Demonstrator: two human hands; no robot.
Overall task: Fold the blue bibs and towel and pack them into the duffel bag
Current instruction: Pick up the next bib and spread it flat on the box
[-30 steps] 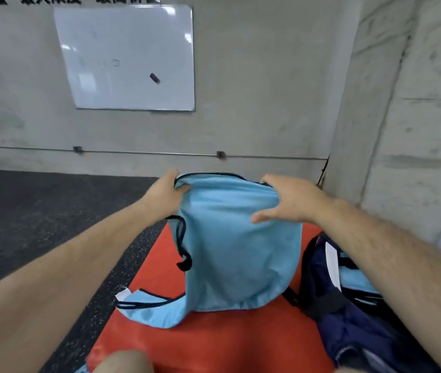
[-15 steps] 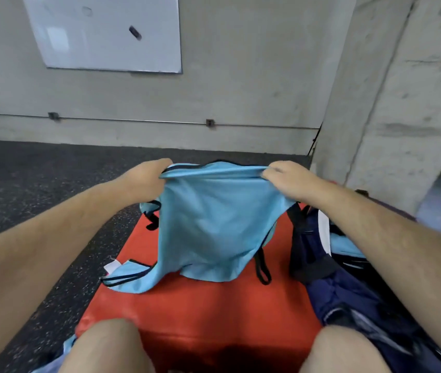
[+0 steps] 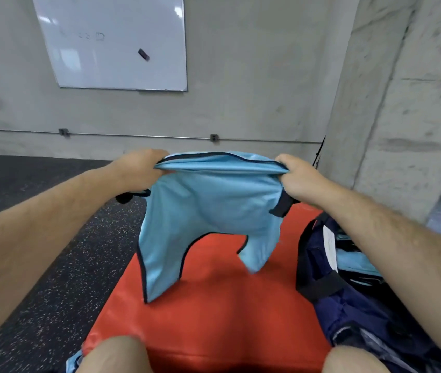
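Note:
A light blue bib (image 3: 208, 211) with dark trim hangs in the air above the orange mat (image 3: 214, 319). My left hand (image 3: 140, 170) grips its top left corner and my right hand (image 3: 297, 179) grips its top right corner. The top edge is stretched between them and the two shoulder straps dangle down, the left one near the mat. The navy duffel bag (image 3: 348, 305) lies open at the right on the mat, under my right forearm, with light blue fabric (image 3: 356, 262) inside it.
My knees (image 3: 114, 354) show at the bottom edge. A bit of blue cloth (image 3: 72, 362) peeks out at the mat's near left corner. Dark speckled floor (image 3: 52, 278) lies to the left. A concrete wall with a whiteboard (image 3: 114, 41) stands ahead, a concrete pillar (image 3: 402, 117) at the right.
Both hands have lifted the bib clear of the mat and pulled its top edge taut. Its straps, which lay on the mat, now hang free.

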